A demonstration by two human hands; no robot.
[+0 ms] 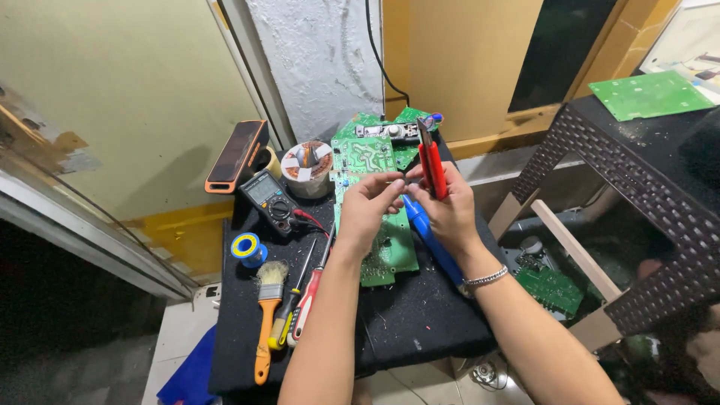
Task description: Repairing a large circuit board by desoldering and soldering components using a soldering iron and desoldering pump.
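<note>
Landmark: the long green circuit board (pixel 375 247) is lying flat on the black desk (pixel 405 322); every place below is being given relative to it.
Nearest tools: an orange-handled brush (pixel 268 315) and two screwdrivers (pixel 304 300) are lying side by side left of the board's near end, handles toward the person, likely so they are coming easily to hand.
Solder reel: a blue-rimmed spool (pixel 247 248) is sitting further left of the board.
Blue tool: a blue handle (pixel 431 240) is resting along the board's right edge, passing under the right wrist.
Left hand (pixel 367 206): it is hovering over the board's middle, fingertips pinching something too small to make out.
Right hand (pixel 450 206): it is gripping red-handled pliers (pixel 431 169) upright, tips pointing away, just beside the left fingertips above the board.
Multimeter (pixel 270 199): it is lying left of the board's far half, red lead trailing toward the board.
Tape roll (pixel 307 166): it is standing just beyond the multimeter.
Far end: more green boards (pixel 390 135) are being stacked past the landmark.
</note>
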